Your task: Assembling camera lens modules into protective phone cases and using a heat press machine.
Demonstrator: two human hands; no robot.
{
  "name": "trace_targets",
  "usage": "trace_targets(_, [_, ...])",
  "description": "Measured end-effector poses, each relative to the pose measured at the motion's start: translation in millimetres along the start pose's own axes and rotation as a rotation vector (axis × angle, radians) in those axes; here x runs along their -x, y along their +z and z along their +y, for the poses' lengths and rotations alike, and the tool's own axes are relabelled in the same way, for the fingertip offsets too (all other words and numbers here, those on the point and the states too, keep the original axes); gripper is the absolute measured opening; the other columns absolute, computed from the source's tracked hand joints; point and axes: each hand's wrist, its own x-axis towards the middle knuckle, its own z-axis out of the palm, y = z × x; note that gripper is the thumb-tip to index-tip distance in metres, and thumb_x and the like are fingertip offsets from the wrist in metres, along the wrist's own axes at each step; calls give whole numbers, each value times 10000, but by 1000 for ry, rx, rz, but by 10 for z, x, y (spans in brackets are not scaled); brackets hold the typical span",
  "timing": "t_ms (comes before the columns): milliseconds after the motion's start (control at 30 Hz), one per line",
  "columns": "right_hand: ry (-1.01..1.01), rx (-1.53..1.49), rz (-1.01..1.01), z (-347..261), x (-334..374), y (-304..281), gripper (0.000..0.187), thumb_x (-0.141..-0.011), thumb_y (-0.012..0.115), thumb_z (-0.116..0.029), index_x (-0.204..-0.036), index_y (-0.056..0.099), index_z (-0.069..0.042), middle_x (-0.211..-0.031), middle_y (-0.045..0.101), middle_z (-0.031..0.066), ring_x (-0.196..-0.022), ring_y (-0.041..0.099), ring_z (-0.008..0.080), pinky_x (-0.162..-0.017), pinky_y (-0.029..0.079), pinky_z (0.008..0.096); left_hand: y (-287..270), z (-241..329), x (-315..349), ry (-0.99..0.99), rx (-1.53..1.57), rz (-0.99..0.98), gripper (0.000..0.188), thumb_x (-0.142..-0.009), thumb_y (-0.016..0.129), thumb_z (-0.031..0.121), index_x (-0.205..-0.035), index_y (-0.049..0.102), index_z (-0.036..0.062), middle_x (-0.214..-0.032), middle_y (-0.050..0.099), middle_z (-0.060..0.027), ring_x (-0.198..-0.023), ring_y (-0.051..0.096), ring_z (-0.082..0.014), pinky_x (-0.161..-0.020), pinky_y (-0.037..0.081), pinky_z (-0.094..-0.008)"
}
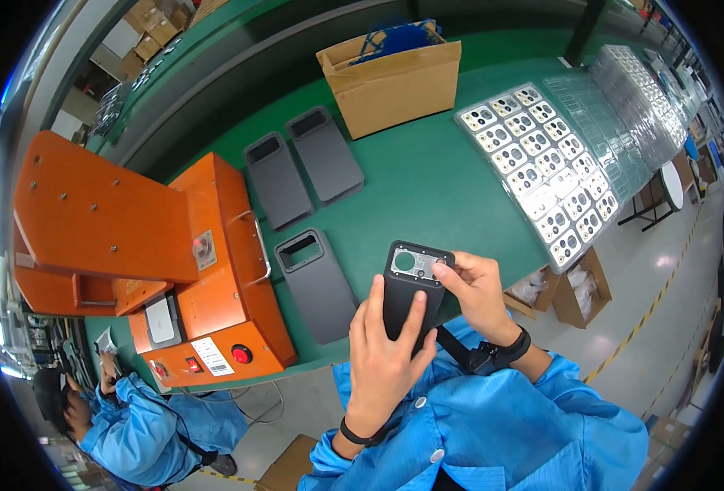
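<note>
My left hand (382, 352) is closed on a dark grey oblong housing (407, 307), its fingers lying along the face of the housing. In the opening at the far end sits a silver plate (411, 262) with a round hole and smaller fittings. My right hand (481, 299) grips the housing's right upper edge, with the thumb pressed on the right end of the plate. Just left of my hands, a similar grey housing (321, 290) lies on the green table (427, 176), its end opening showing. Two more housings (278, 184) (328, 159) lie behind it.
An orange press machine (231, 303) stands at the left, with a housing in it. At the back is an open cardboard box (399, 90). A clear tray (542, 176) of silver plates lies at the right, near stacked trays (640, 98). A co-worker (149, 425) sits lower left.
</note>
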Motion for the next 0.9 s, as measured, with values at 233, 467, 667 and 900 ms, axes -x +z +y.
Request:
trace_targets(233, [130, -49, -219, -58, -20, 131, 202, -931, 644, -66, -1096, 640, 50, -980, 696, 75, -874, 647, 97, -782, 522, 234, -71, -316, -39, -635, 960, 189, 330, -894, 639, -39, -1217, 588, -78, -984, 705, -142, -885, 685, -174, -785, 547, -269])
trace_targets(467, [91, 18, -274, 5, 26, 329, 191, -907, 663, -37, -1075, 647, 53, -926, 699, 63, -824, 633, 79, -737, 509, 223, -217, -569, 170, -668, 1328, 129, 214, -916, 648, 20, -1112, 651, -67, -980, 708, -118, -909, 685, -156, -785, 551, -250])
trace_targets(667, [92, 48, -124, 131, -53, 233, 134, -909, 640, -29, -1021, 647, 43, -901, 693, 55, -781, 620, 77, -738, 488, 206, -1147, -752, 375, -653, 442, 301, 271, -810, 745, 64, -1063, 695, -20, -892, 736, -128, -803, 712, -171, -694, 555, -257])
trace_targets(900, [23, 58, -22, 291, -127, -13, 82, -939, 612, -63, -966, 630, 12, -874, 685, 43, -746, 609, 59, -700, 479, 203, -1892, -1901, 351, -521, -513, 435, 395, -800, 758, 273, -1007, 680, -54, -972, 672, -202, -873, 668, -333, -784, 518, -385])
